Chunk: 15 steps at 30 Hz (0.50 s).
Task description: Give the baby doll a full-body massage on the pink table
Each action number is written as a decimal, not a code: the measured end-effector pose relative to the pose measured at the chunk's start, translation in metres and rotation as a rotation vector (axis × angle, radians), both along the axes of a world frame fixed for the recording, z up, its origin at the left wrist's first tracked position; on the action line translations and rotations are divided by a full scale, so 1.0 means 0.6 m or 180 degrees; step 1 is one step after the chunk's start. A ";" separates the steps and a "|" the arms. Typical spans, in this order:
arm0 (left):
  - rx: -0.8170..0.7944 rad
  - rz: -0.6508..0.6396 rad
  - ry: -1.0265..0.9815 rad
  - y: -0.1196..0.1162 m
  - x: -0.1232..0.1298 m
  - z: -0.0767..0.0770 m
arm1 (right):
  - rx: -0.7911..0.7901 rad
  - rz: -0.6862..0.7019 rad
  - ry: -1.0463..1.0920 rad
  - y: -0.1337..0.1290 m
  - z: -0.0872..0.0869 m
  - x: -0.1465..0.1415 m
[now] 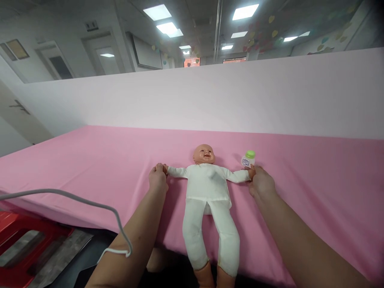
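Note:
A baby doll (207, 182) in a white top and white trousers lies on its back on a pink cloth (120, 160), its head away from me and its feet at the near edge. Its arms are stretched out to both sides. My left hand (157, 176) is closed around the doll's hand on the left. On the other side, my right hand (261, 181) grips the doll's other hand. Just beyond my right hand stands a small clear bottle (247, 160) with a green cap and a printed label.
Behind the pink-covered table rises a white partition (210, 100) with a glass pane above it. A grey cable (75, 197) crosses over my left forearm. Red plastic stools (27, 240) are on the floor at the lower left. A door handle (20, 106) shows at far left.

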<state>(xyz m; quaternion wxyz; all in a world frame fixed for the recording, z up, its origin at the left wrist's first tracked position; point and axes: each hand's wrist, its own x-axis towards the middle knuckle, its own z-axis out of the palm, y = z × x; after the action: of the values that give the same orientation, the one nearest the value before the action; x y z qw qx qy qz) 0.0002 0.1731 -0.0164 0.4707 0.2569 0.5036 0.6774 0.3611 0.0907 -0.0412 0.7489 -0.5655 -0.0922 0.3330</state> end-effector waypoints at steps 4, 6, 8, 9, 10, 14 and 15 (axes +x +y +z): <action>0.0683 -0.0236 0.0735 -0.041 0.029 0.023 | 0.0488 0.0259 -0.1071 -0.031 0.039 -0.057; 0.0932 -0.0438 0.1195 -0.064 0.045 0.031 | 0.0463 0.0492 -0.1791 -0.048 0.053 -0.087; 0.1091 -0.0653 0.1661 -0.085 0.061 0.034 | 0.0424 0.0725 -0.2431 -0.061 0.061 -0.113; 0.1179 -0.0749 0.1918 -0.094 0.067 0.034 | 0.0418 0.0882 -0.2707 -0.067 0.062 -0.125; 0.1288 -0.0832 0.2198 -0.102 0.072 0.033 | 0.0427 0.1057 -0.2951 -0.071 0.062 -0.134; 0.1921 -0.1153 0.3293 -0.118 0.085 0.025 | 0.0606 0.1692 -0.3862 -0.079 0.060 -0.162; 0.2079 -0.1249 0.3485 -0.119 0.086 0.023 | 0.0669 0.1767 -0.4060 -0.080 0.060 -0.166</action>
<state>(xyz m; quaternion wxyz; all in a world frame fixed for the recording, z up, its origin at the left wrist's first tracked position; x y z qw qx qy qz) 0.0518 0.1016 -0.0023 0.1596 0.7800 0.3828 0.4686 0.2614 0.0429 -0.0050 0.4867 -0.5307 -0.6860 0.1047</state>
